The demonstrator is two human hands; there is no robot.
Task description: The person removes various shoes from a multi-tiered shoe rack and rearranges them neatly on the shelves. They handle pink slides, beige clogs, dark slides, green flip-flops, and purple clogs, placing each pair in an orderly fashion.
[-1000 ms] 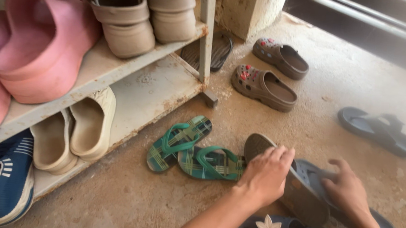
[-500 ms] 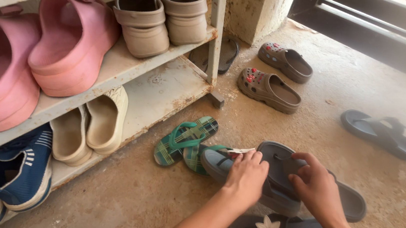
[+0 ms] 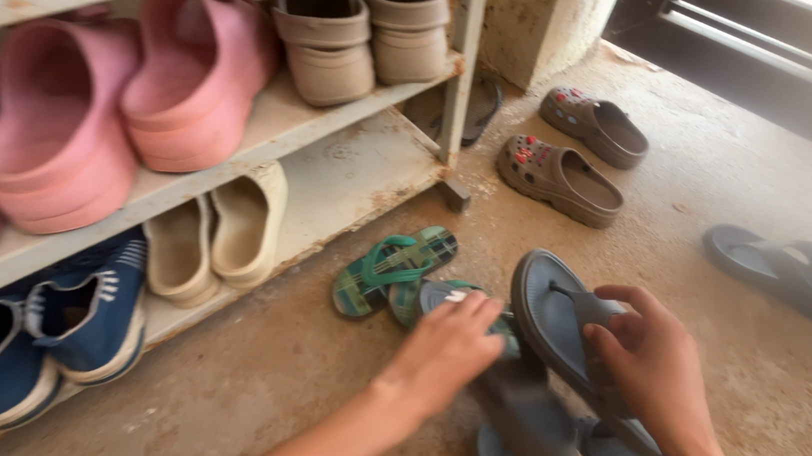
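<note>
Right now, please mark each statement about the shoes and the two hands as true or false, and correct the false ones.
1. The right hand holds a grey-blue flip-flop by its strap. True.
2. The pink clogs lie on the floor. False: they stand on a shelf of the shoe rack.
3. The green flip-flops lie on the floor near the rack. True.
4. The brown clogs with red charms are on the lowest shelf. False: they are on the floor, past the rack's end post.
5. The left hand is on the blue sneakers. False: it is on a grey-blue sandal beside the green flip-flops.
</note>
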